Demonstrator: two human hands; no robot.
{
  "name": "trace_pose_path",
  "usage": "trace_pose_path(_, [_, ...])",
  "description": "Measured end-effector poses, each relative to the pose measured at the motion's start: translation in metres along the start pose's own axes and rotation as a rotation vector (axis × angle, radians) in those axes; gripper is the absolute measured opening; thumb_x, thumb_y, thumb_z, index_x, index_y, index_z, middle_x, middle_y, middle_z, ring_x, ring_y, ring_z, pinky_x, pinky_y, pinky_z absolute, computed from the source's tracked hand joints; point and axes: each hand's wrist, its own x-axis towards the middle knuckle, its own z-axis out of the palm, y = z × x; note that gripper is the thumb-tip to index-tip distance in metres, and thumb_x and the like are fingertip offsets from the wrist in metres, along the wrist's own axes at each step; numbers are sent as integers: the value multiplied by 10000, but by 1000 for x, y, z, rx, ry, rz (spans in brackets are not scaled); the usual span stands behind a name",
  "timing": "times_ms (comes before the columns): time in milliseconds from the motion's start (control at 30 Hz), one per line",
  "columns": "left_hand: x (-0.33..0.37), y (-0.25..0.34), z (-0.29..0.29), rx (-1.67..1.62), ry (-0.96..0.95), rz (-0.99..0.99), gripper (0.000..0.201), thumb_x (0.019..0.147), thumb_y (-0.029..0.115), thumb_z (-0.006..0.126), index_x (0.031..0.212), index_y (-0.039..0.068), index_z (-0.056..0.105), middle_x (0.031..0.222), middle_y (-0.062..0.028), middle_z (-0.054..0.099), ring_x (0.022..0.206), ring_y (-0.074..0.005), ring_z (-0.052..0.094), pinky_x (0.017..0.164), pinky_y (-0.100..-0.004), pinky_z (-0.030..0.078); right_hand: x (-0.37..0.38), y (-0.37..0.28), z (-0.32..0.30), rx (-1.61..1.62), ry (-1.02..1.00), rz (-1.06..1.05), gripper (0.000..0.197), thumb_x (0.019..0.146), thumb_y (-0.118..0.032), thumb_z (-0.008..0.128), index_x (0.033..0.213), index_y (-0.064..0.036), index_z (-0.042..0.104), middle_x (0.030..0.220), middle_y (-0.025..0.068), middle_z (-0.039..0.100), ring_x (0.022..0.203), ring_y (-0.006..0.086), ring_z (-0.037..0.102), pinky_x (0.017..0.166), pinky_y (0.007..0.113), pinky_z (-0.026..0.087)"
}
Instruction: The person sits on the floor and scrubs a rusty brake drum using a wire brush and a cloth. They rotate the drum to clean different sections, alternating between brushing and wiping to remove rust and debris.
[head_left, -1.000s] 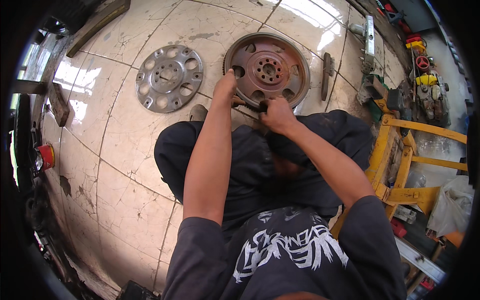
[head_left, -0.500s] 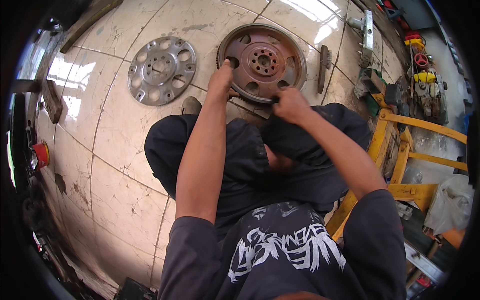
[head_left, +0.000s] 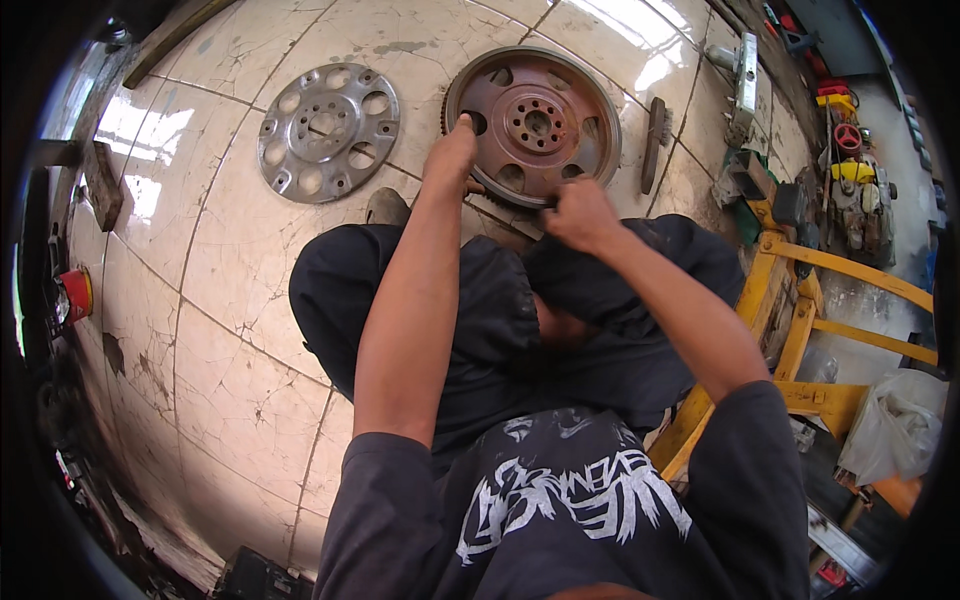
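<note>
A rusty reddish-brown flywheel (head_left: 560, 165) with a toothed outer rim lies in front of my knees. My left hand (head_left: 452, 160) is closed around its left edge, with the thumb up near one of the round holes and fingers down by the teeth. At the near rim, my right hand (head_left: 582, 212) is curled into a fist. Something small and dark shows by its fingers, too hidden to name. Left of the flywheel, a shiny metal flexplate (head_left: 285, 152) with round holes lies flat on the tiles, untouched.
A wire brush (head_left: 652, 150) lies right of the flywheel on the cracked tile floor (head_left: 250, 300). A yellow metal frame (head_left: 770, 290) stands close on my right, with machine parts (head_left: 860, 200) beyond it. A red can (head_left: 75, 295) sits at far left.
The view has shifted slightly, so the floor items sit a little differently in the picture. Both hands keep to the same places on the flywheel, the right one moving only slightly at the rim.
</note>
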Motion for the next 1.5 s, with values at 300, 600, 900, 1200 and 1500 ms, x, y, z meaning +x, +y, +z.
trace_pose_path(300, [-10, 6, 8, 1, -27, 13, 848, 1087, 600, 396, 1613, -60, 316, 1649, -328, 329, 1401, -493, 510, 992, -576, 580, -17, 10, 7, 99, 179, 13, 456, 849, -379, 671, 929, 56, 783, 993, 283, 750, 1070, 423, 691, 997, 487, 547])
trace_pose_path(600, [12, -6, -7, -11, -60, 22, 849, 1079, 592, 410, 1614, -59, 308, 1637, -340, 347, 1394, -492, 524, 951, -580, 579, 3, -34, 21, 315, 229, 14, 371, 848, -273, 674, 957, 66, 775, 1065, 321, 733, 1087, 410, 710, 987, 484, 554])
trace_pose_path(900, [-42, 43, -7, 807, -224, 5, 682, 1051, 461, 497, 1483, -66, 512, 1454, -288, 598, 944, -434, 774, 704, -560, 603, 31, -88, 12, 335, 219, 73, 438, 874, -347, 660, 1040, 48, 746, 1087, 300, 714, 1132, 429, 676, 1022, 490, 531])
trace_pose_path(1200, [5, 76, -19, 1359, 128, 469, 409, 907, 351, 665, 1098, 19, 808, 1168, -208, 769, 1147, -355, 730, 979, -412, 579, 26, -71, 32, 448, 341, 97, 442, 848, -296, 685, 1122, 48, 730, 1045, 300, 714, 1052, 459, 676, 1004, 521, 527])
trace_pose_path(1500, [20, 92, -20, 790, -18, 103, 485, 856, 237, 555, 1214, -31, 745, 1280, -251, 720, 1179, -385, 715, 987, -405, 558, 26, -79, 38, 437, 434, 52, 498, 806, -252, 713, 1232, 7, 717, 1140, 254, 708, 1104, 425, 660, 1035, 532, 484])
